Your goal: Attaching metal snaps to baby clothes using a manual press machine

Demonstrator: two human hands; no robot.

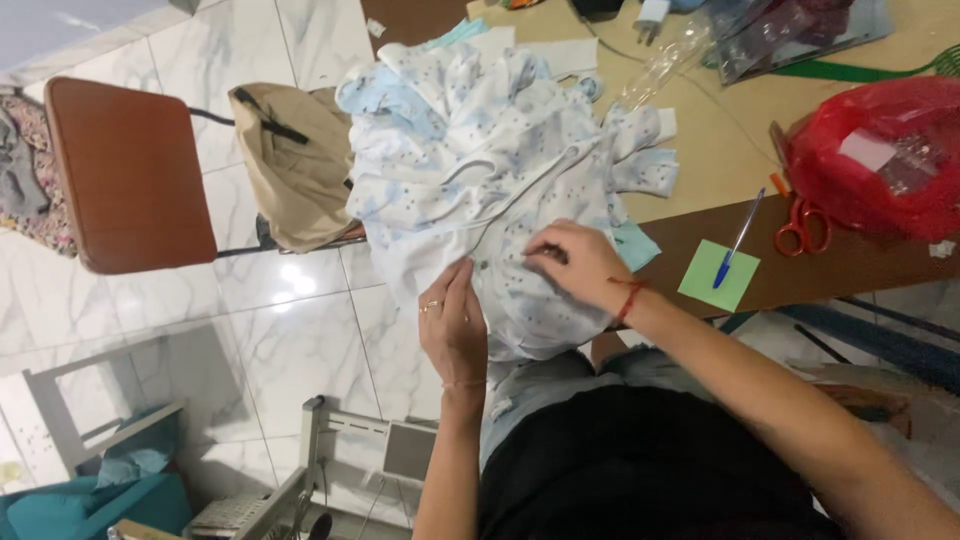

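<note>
White cotton with a pale blue print fills the middle of my view: a heap of baby garments (490, 170) lies on the near edge of the brown surface (850, 265) and spills over it toward me. My left hand (452, 325), a ring on one finger, pinches the hanging edge of the top garment, fingers closed narrowly on the cloth. My right hand (575, 262), a red thread at its wrist, rests on the same garment just beside the left, fingertips curled and pressing the fabric down.

To the right of the heap, a green sticky note (718, 275) lies on the surface with a blue pen (738, 240) across it. Further right sit orange-handled scissors (798, 226), touching a red plastic bag (880, 155). Left of the heap, a beige bag (295, 165) sits on a chair, and a second chair with a brown seat (125, 170) stands on the marble floor (300, 330) beyond it.
</note>
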